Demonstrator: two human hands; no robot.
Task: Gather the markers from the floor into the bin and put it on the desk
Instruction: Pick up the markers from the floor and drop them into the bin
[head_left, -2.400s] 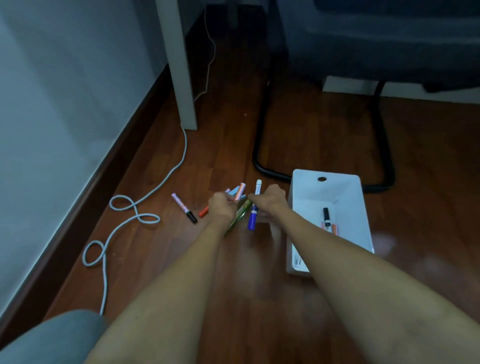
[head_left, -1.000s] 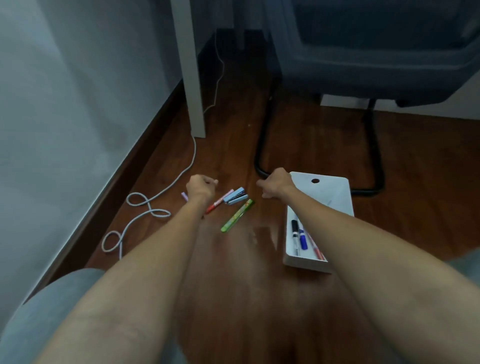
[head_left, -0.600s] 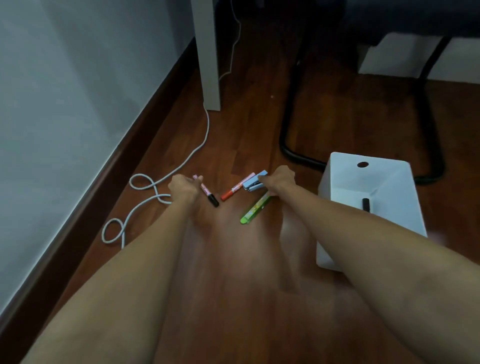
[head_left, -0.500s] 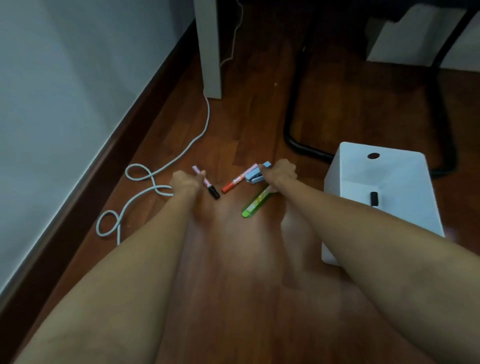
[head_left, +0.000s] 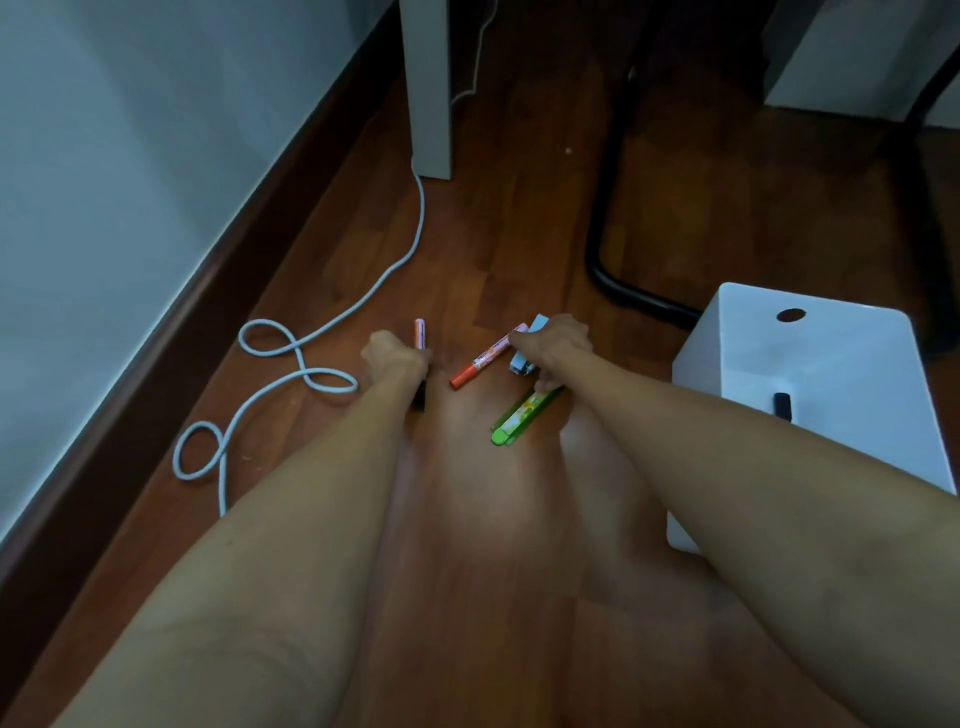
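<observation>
Our left hand (head_left: 395, 356) grips a pink marker (head_left: 420, 332). Our right hand (head_left: 556, 340) closes on the blue markers (head_left: 521, 362) beside the bin (head_left: 810, 374).

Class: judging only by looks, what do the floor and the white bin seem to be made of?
Floor: probably wood or wood-look laminate, with reddish-brown plank seams and a glossy sheen. White bin: likely moulded plastic, smooth and matte with rounded corners and a punched hole; painted metal is possible.
</observation>
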